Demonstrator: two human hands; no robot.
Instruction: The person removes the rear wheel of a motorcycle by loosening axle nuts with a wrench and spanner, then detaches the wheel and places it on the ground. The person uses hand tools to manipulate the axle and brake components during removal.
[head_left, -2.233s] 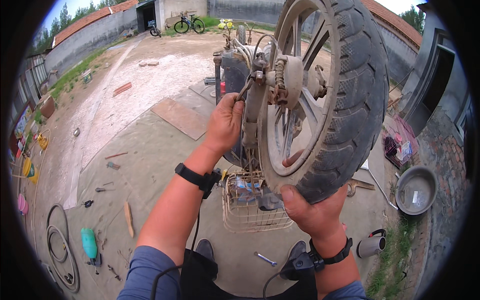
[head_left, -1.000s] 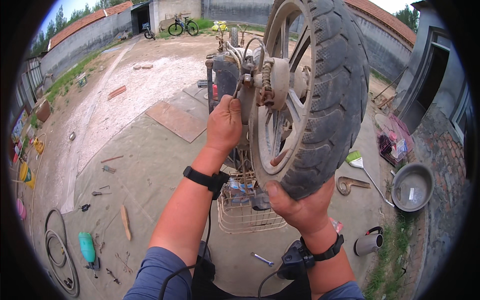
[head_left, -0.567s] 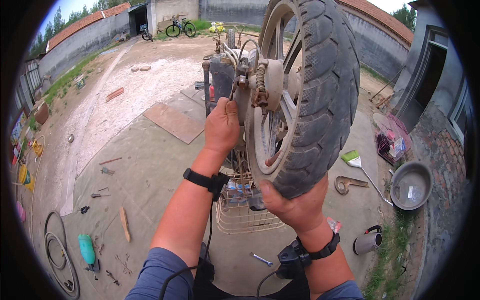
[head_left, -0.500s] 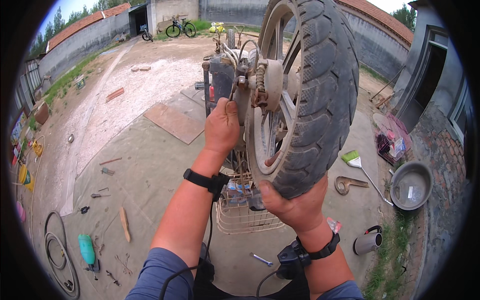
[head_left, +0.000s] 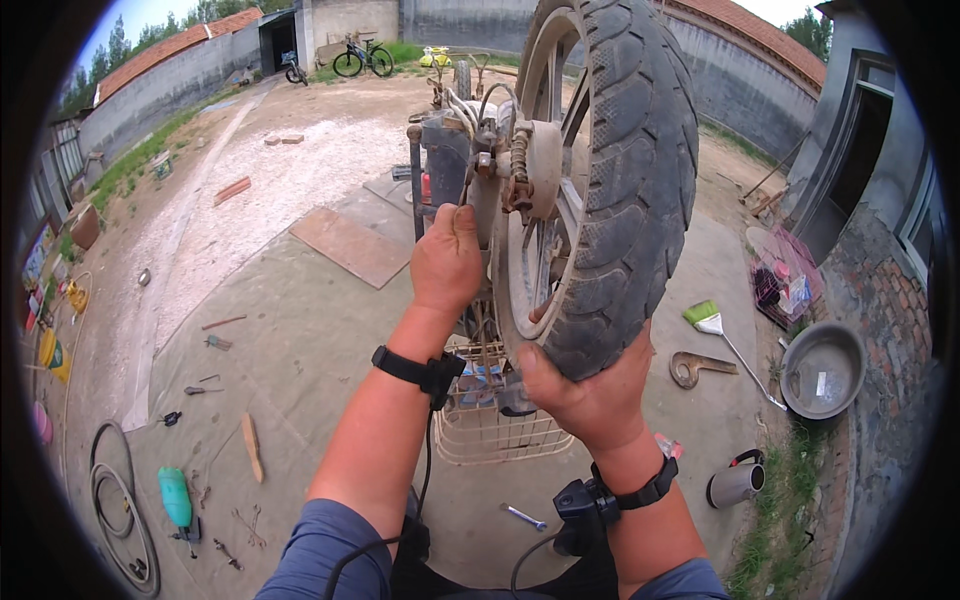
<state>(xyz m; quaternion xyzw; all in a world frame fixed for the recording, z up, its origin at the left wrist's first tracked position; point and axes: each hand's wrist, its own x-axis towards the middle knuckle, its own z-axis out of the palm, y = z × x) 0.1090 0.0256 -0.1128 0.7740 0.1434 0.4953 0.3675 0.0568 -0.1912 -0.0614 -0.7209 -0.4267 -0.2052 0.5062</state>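
Note:
A wheel with a worn black tyre [head_left: 640, 190] and a dusty spoked rim stands raised on an upturned two-wheeled vehicle. My right hand [head_left: 595, 385] grips the tyre's lower near side, thumb at the rim edge. My left hand [head_left: 448, 262] is closed beside the frame, left of the hub [head_left: 543, 170]. From its thumb a thin dark piece runs up toward the axle nut [head_left: 484, 162]; what the fingers hold is hidden. A rusty spring [head_left: 520, 155] sits on a rod by the hub. Below hangs a wire basket [head_left: 500, 440].
Left on the ground mat lie a wooden-handled tool [head_left: 251, 447], a green bottle [head_left: 175, 497], a coiled hose [head_left: 125, 480] and several small tools. A wrench [head_left: 523, 517] lies near me. At right are a broom [head_left: 735, 345], a hooked metal tool [head_left: 690, 368], a basin [head_left: 823, 370] and a jug [head_left: 735, 485].
The tyre has shifted a little left, its right edge swinging inward. My right hand has moved slightly up with it. My left hand keeps nearly the same place by the frame.

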